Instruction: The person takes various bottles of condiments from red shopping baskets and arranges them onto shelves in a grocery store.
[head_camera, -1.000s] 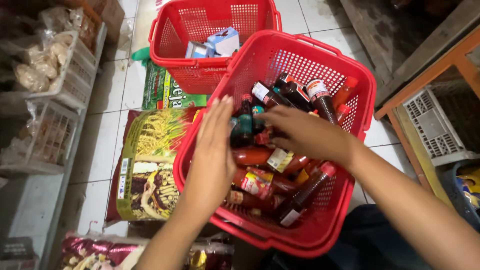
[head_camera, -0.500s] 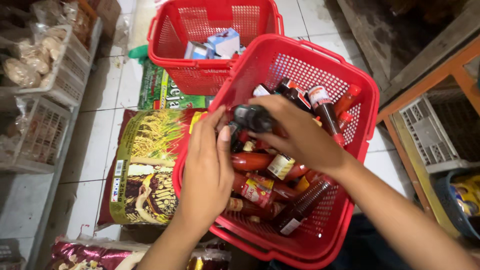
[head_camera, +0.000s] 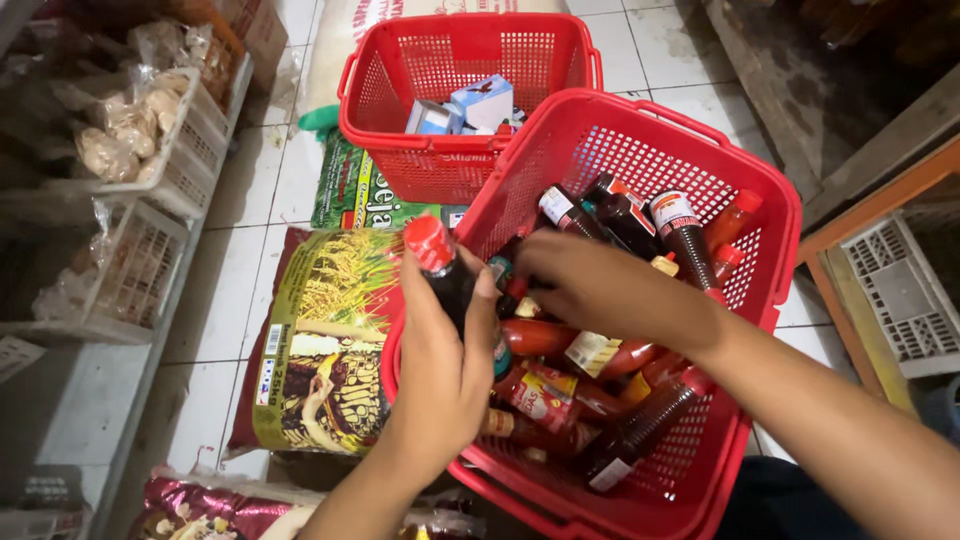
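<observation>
The left hand (head_camera: 440, 370) grips a dark glass bottle (head_camera: 445, 275) with a smooth red cap, held upright over the near basket's (head_camera: 640, 140) left rim. The right hand (head_camera: 600, 290), fingers loosely curled, rests on glossy sauce bottles (head_camera: 560, 350) inside that red plastic mesh basket. At twelve o'clock stands a second basket (head_camera: 400, 70); at nine, a crinkled rice sack (head_camera: 320, 340).
</observation>
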